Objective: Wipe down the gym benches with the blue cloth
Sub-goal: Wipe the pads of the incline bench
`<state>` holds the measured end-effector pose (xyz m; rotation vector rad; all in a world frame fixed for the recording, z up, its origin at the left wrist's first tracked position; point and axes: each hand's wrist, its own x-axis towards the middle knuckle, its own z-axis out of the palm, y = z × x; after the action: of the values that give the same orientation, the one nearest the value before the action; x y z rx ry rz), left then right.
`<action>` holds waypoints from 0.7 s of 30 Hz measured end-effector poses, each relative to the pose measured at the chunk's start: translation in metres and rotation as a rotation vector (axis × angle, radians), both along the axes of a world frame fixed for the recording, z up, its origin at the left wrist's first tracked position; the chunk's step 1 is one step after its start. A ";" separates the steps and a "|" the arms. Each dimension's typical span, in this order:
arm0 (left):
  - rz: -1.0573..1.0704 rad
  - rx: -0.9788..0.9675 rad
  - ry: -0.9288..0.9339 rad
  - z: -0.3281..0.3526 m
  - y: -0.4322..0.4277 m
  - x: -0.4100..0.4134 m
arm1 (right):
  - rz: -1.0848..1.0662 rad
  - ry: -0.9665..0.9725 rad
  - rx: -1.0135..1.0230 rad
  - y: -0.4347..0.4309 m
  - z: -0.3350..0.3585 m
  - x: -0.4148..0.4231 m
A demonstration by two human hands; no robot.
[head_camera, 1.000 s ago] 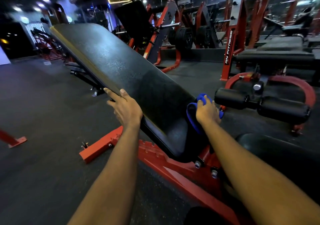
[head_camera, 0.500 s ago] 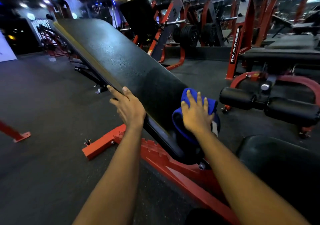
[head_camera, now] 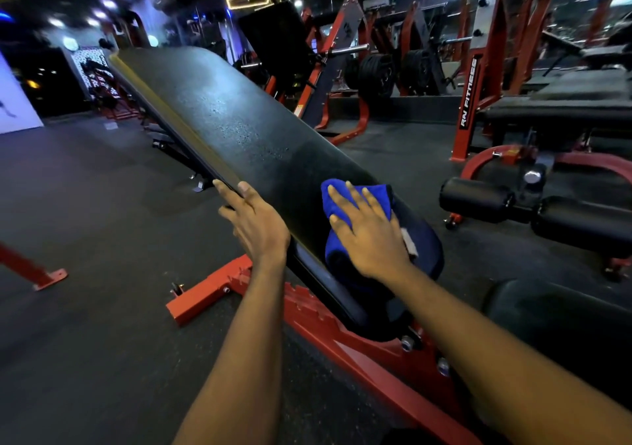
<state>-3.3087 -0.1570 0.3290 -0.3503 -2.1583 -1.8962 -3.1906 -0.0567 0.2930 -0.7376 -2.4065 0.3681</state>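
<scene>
A long black inclined bench pad (head_camera: pixel 219 112) on a red frame (head_camera: pixel 359 352) slopes up and away to the left. A folded blue cloth (head_camera: pixel 337 256) lies on the pad's lower part. My right hand (head_camera: pixel 367 230) lies flat on the cloth with straight, spread fingers, pressing it against the pad. My left hand (head_camera: pixel 254 220) holds the pad's left edge, thumb on top and fingers wrapped round the side. The pad's upper part looks speckled and duller than the area near the cloth.
Black leg rollers (head_camera: pixel 475 200) on a red curved frame stand to the right. A black seat pad (head_camera: pixel 564 318) sits at lower right. Racks with weight plates (head_camera: pixel 376 75) line the back. A red frame foot (head_camera: pixel 37 273) juts in at left on dark rubber floor.
My right hand has moved with the cloth from the pad's lower right edge up onto its face, fingers now spread flat. My left hand keeps its hold on the left edge.
</scene>
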 end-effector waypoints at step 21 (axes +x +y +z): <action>0.030 0.042 0.018 -0.005 0.005 -0.009 | 0.150 -0.026 0.181 0.007 0.013 -0.030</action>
<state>-3.3179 -0.1518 0.3243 -0.3237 -2.0974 -1.9113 -3.2201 -0.0501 0.3059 -0.4864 -2.4869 0.1973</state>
